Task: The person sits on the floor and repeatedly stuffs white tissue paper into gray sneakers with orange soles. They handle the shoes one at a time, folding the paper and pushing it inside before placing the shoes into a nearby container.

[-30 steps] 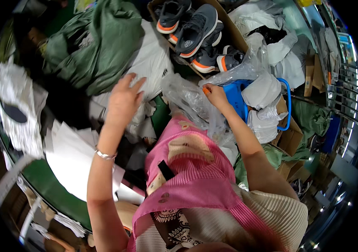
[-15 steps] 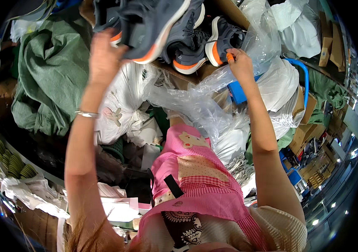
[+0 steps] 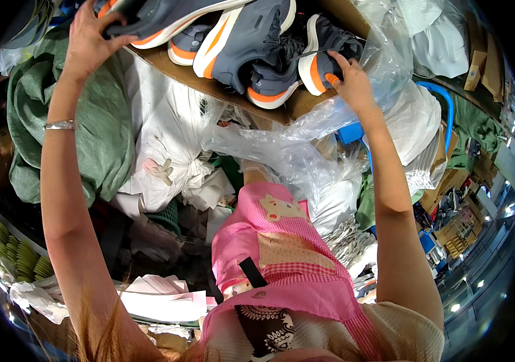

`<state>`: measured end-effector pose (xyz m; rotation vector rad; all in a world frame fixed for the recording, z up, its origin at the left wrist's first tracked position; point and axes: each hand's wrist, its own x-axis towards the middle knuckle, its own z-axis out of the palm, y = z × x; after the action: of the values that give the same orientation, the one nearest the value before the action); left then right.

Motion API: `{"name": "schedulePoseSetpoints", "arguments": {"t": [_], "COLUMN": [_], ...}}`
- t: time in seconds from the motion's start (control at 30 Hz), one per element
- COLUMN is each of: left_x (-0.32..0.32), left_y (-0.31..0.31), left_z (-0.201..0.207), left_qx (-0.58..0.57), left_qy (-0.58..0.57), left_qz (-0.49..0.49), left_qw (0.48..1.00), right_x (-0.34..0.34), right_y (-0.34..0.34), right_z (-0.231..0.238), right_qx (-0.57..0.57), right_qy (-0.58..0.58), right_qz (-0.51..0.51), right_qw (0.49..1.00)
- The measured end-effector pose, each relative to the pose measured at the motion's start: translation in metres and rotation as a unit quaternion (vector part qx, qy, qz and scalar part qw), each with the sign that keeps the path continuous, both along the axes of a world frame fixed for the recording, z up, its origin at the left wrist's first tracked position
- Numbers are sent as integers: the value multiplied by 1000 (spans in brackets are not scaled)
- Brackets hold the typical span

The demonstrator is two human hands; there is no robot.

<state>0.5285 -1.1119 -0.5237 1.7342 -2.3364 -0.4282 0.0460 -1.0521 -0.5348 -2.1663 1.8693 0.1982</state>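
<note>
At the upper left, my left hand (image 3: 91,48) grips the end of a dark grey shoe (image 3: 176,17) with a white and orange sole, tilted at the edge of a cardboard box (image 3: 221,99). The picture's top edge cuts off part of this shoe. My right hand (image 3: 354,84) is closed at the end of another grey shoe (image 3: 313,63), at the box's right side; an orange band (image 3: 331,78) shows at its fingers. Between the hands, several matching shoes lie in the box, among them a tilted shoe (image 3: 224,45) and a laced shoe (image 3: 269,87).
Crumpled clear plastic (image 3: 275,145) hangs over the box's near edge. White sacks (image 3: 158,133) and a green cloth sack (image 3: 70,127) lie below and to the left. A blue handle (image 3: 447,111) stands at the right. White papers (image 3: 161,298) lie low at the left.
My left hand has moved left and up, taking the grey shoe from above the other shoes to the box's left side. My right hand stays at its shoe, shifted slightly.
</note>
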Motion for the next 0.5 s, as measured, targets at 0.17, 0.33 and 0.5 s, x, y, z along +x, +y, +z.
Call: {"name": "schedulePoseSetpoints", "arguments": {"t": [0.17,0.33,0.5], "left_x": [8,10,3], "left_y": [-21,-34,-48], "left_z": [20,36,49], "left_qx": [25,35,35], "left_qy": [61,101,120], "left_qz": [25,41,46], "left_qw": [998,993,991], "right_x": [66,159,173], "right_y": [9,51,45], "right_z": [8,-75,-78], "right_qx": [-91,185,233], "right_qy": [-183,-442,-390], "right_qz": [42,-235,-288], "right_qw": [978,846,843]}}
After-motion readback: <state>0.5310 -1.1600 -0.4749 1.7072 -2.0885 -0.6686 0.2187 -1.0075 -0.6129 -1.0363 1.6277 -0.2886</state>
